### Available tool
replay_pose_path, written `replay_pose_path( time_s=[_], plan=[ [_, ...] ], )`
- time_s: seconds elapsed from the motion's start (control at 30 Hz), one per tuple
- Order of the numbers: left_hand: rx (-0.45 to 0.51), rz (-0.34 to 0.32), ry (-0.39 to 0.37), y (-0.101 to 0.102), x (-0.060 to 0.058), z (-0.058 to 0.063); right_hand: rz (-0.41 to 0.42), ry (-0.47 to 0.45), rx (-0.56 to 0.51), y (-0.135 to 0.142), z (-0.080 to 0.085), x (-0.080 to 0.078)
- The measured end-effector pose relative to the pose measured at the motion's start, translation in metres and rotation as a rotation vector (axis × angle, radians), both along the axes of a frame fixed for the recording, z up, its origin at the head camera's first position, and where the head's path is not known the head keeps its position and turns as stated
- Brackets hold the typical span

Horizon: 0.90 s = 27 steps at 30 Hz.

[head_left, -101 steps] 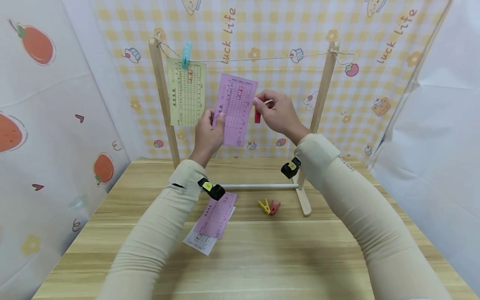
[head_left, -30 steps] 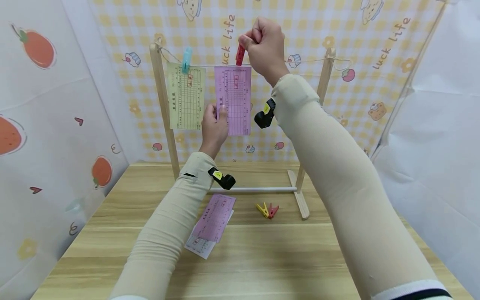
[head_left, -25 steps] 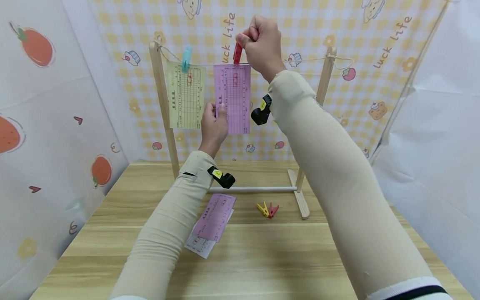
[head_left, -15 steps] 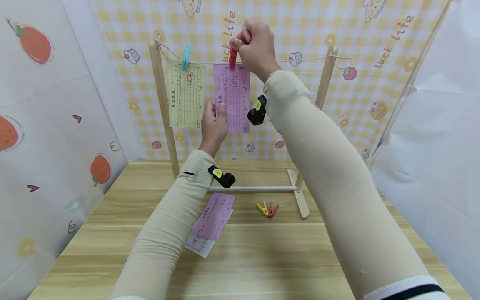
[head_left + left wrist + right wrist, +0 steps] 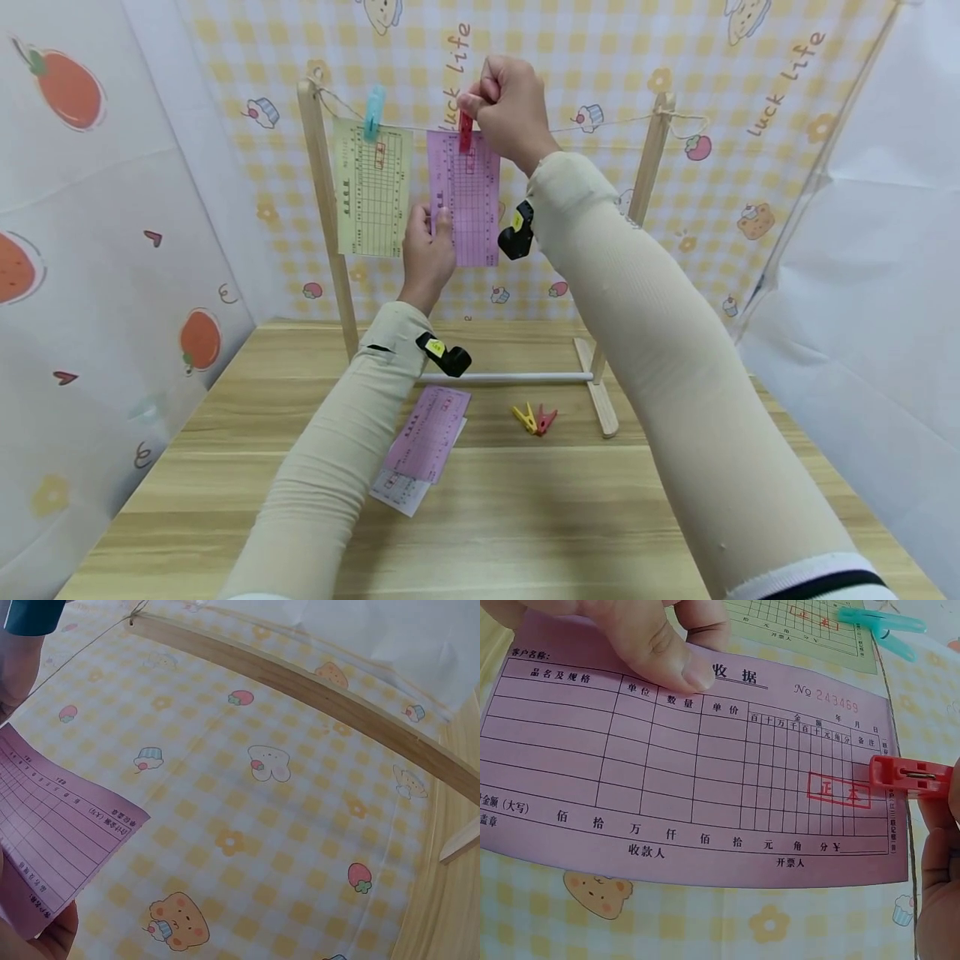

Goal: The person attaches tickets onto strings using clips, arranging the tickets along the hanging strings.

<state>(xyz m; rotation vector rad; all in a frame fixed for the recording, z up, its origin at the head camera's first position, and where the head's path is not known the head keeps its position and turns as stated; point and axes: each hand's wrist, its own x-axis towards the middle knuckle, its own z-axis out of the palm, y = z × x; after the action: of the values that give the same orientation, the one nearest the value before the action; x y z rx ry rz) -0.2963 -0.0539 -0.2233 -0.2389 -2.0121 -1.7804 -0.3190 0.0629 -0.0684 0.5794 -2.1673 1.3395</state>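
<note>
My left hand (image 5: 429, 254) pinches the left edge of a pink receipt (image 5: 476, 218), thumb in front. The receipt hangs upright with its top edge at the twine (image 5: 600, 126). Above it, my right hand (image 5: 513, 108) pinches a red clothespin (image 5: 466, 135). In the right wrist view the jaws of the red clothespin (image 5: 911, 777) lie over the receipt's top edge, near the red stamp; the far jaw is hidden behind the paper. Left of it, a yellow-green receipt (image 5: 372, 196) hangs under a light blue clothespin (image 5: 374, 114). The left wrist view shows only part of the pink receipt (image 5: 64, 825).
On the wooden table (image 5: 525, 517) lie another pink receipt (image 5: 429, 433) over a white one (image 5: 401, 493), plus a yellow clothespin (image 5: 526, 419) and a red one (image 5: 547, 420). Wooden posts (image 5: 647, 175) hold up the twine; a white rod (image 5: 517, 377) joins them low down.
The pink receipt has been raised and straightened up to the twine. My right hand carried the red clothespin from the receipt's right side to above the twine, then left and down onto its top edge.
</note>
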Motion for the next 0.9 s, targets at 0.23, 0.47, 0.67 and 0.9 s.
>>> replay_pose_path(
  time_s=[0.23,0.47,0.67,0.9],
  plan=[
    [-0.006,0.007,-0.004,-0.0019,0.0001,-0.0005,0.006,-0.007,0.017,-0.0013,-0.0009,-0.0002],
    [-0.005,0.000,0.016,-0.0031,-0.0019,-0.0002,0.004,-0.025,0.049,-0.0007,-0.0015,0.0000],
    [-0.005,0.007,0.016,-0.0029,-0.0030,-0.0004,0.023,-0.052,0.054,0.0000,-0.0014,0.0035],
    [-0.003,0.002,0.010,-0.0023,-0.0031,-0.0017,0.041,-0.077,0.103,0.0032,-0.0040,0.0082]
  ],
)
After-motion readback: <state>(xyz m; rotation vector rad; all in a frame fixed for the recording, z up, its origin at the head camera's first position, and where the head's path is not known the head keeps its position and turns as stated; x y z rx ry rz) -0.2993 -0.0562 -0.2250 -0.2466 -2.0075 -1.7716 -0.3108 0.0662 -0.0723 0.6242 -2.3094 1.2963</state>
